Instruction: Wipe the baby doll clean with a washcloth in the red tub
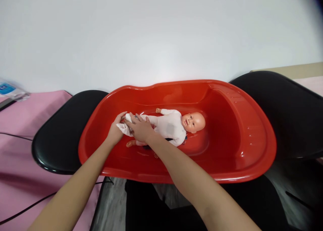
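Note:
A baby doll (169, 125) in a white long-sleeved suit lies on its back in a red baby bathtub (257, 136), its bald head to the right. One foot (131, 143) is bare, and the other is covered by my hands and a white cloth (124, 129). My left hand (115, 128) is closed around the cloth at that foot, its fingers partly hidden behind it. From above, my right hand (140, 127) wraps over the lower leg and the cloth, its fingers bent. Whether the cloth is a wipe or part of the clothing, I cannot tell.
Black seats (63, 136) support the tub on the left and, at the right, another black seat (282, 113). Pink-covered furniture (47, 106) at the left carries a clear plastic packet (11, 89). A black cable (27, 209) runs there. Behind stands a white wall (161, 32).

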A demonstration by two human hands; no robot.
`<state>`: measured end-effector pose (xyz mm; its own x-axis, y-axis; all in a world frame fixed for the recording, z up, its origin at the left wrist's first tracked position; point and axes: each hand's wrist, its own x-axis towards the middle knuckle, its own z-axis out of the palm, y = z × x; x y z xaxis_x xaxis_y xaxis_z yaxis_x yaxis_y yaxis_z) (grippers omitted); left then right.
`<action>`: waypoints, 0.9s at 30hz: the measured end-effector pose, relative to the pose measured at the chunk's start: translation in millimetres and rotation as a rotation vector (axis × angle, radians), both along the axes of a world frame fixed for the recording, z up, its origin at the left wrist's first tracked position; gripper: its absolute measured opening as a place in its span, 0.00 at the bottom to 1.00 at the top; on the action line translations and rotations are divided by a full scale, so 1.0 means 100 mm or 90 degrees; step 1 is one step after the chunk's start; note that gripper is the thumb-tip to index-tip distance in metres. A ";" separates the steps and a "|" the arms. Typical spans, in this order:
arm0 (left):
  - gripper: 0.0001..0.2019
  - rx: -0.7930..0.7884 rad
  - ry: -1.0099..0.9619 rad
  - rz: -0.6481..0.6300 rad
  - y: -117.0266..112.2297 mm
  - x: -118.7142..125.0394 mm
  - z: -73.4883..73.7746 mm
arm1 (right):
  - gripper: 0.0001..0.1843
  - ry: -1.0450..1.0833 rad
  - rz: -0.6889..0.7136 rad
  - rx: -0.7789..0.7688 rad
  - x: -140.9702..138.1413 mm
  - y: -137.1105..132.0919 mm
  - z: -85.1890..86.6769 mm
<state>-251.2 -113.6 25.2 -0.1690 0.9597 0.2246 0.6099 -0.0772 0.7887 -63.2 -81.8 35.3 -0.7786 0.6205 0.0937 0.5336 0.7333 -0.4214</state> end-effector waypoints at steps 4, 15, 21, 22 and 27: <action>0.37 -0.013 -0.010 0.003 0.00 -0.03 -0.04 | 0.57 -0.038 -0.005 -0.034 0.03 -0.01 0.04; 0.35 0.005 0.017 -0.002 -0.02 0.01 -0.01 | 0.56 0.004 -0.011 -0.069 0.03 -0.01 0.03; 0.34 -0.009 0.020 0.001 -0.03 0.00 -0.02 | 0.75 -0.005 -0.020 -0.040 0.01 -0.07 0.02; 0.34 -0.010 0.018 0.001 -0.03 0.00 -0.03 | 0.74 -0.004 -0.021 -0.033 0.01 -0.07 0.02; 0.36 -0.012 0.034 -0.004 -0.03 0.01 -0.02 | 0.64 -0.010 -0.011 -0.016 0.04 -0.06 0.01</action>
<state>-250.6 -116.6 23.1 -0.1511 0.9648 0.2154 0.6513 -0.0668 0.7559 -58.8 -87.9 36.1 -0.7695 0.6353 0.0655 0.5522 0.7133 -0.4315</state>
